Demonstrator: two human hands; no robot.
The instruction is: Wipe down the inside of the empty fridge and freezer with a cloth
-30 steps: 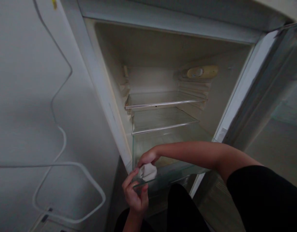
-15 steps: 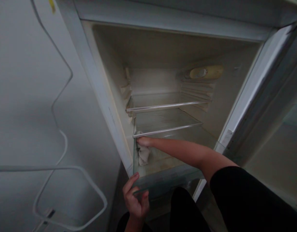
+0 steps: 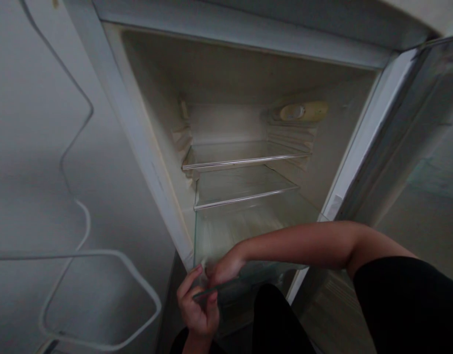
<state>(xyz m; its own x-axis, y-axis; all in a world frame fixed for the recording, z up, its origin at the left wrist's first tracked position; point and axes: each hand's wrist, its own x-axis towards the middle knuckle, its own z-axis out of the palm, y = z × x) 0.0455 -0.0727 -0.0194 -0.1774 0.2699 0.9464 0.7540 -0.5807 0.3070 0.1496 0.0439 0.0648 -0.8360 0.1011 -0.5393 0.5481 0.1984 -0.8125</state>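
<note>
A clear glass shelf (image 3: 256, 221) juts out from the lower part of an open fridge. My left hand (image 3: 197, 307) grips its front left corner, fingers on the edge and thumb below. My right hand (image 3: 228, 268) is closed on a pale cloth (image 3: 203, 271) at that same corner, close to my left fingers. Most of the cloth is hidden behind the hands. Streaks show on the glass behind my right wrist.
Two more glass shelves, an upper one (image 3: 244, 160) and a middle one (image 3: 244, 197), sit deeper inside. The fridge door (image 3: 407, 196) stands open on the right. A yellowed lamp housing (image 3: 315, 111) is on the right wall. A white cable (image 3: 89, 109) hangs at left.
My right hand has drawn the cloth from the shelf's left side, near the middle shelf, forward to the front left corner. My left hand keeps its hold. The view has shifted slightly.
</note>
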